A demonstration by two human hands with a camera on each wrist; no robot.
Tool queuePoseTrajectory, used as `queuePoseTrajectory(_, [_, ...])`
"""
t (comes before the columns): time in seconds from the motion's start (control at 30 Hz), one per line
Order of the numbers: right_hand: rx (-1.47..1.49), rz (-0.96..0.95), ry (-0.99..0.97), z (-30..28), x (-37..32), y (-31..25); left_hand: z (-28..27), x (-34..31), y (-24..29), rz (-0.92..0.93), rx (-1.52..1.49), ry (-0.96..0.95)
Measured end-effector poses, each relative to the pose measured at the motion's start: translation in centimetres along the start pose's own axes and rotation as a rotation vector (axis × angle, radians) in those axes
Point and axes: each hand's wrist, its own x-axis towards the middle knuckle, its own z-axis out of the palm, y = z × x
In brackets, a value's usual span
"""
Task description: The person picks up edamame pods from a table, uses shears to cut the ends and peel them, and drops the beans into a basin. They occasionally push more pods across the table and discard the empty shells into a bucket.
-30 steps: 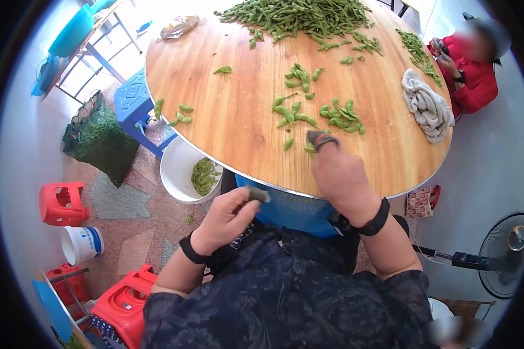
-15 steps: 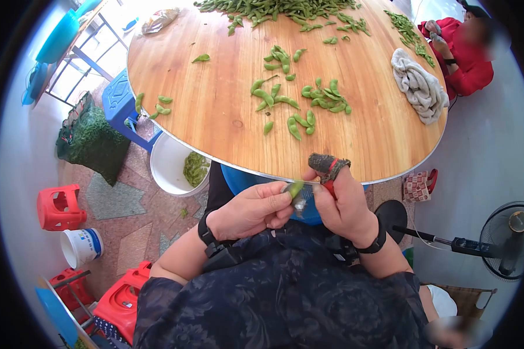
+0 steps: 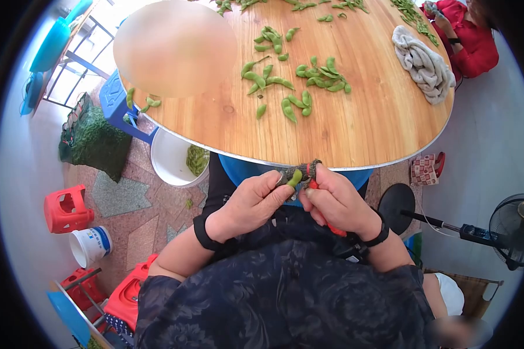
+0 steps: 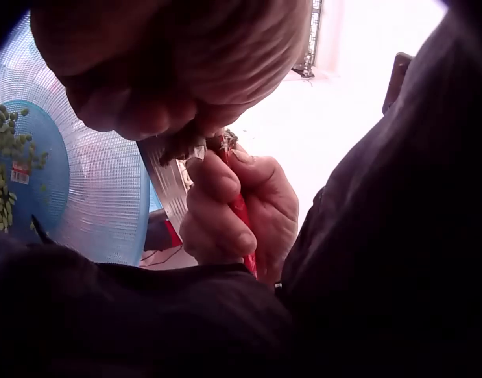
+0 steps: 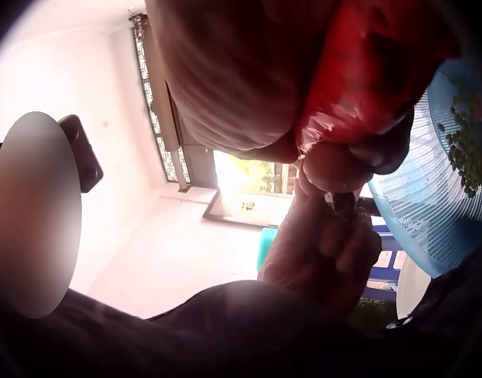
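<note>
Over my lap, at the table's near edge, my left hand (image 3: 247, 203) pinches a green soybean pod (image 3: 296, 178) between thumb and a dark-wrapped finger. My right hand (image 3: 340, 200) meets it from the other side and grips a red-handled tool (image 3: 333, 229); its working end is hidden among the fingers. A dark wrap (image 3: 310, 168) with a red band covers the right index finger. In the left wrist view the red handle (image 4: 242, 213) runs down through the right hand's curled fingers. Below both hands stands a blue mesh basket (image 4: 107, 197) with loose green beans (image 4: 1, 201) inside.
Small groups of pods (image 3: 326, 75) lie on the round wooden table (image 3: 215, 128). A grey cloth (image 3: 423, 64) lies at its right edge, near a person in red (image 3: 477, 43). A white bucket (image 3: 167, 157) holds green hulls. A fan (image 3: 512, 227) stands at right.
My right hand has come back from the pods on the table to my left hand. A pod is now in the left fingers, and both hands have drawn together.
</note>
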Motion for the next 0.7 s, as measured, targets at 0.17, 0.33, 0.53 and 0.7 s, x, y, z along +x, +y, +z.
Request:
queuePoseTrajectory(0.17, [-0.122,-0.08,0.008,0.1,0.2,0.8,0.3,-0.6,0.3,0.13,0.497,0.057])
queuePoseTrajectory(0.33, [-0.183,-0.119,0.022,0.6,0.2,0.7,0.0,-0.9,1.0,0.248,0.65,0.043])
queuePoseTrajectory(0.53, [0.197,-0.103,-0.171,0.3,0.7,2.2,-1.2,-0.6,-0.8,-0.463,-0.98,-0.316])
queuePoseTrajectory(0.7, [0.247,-0.026,-0.078,0.4,0.9,2.2,-0.7,-0.1,-0.3,-0.335,-0.452,-0.195])
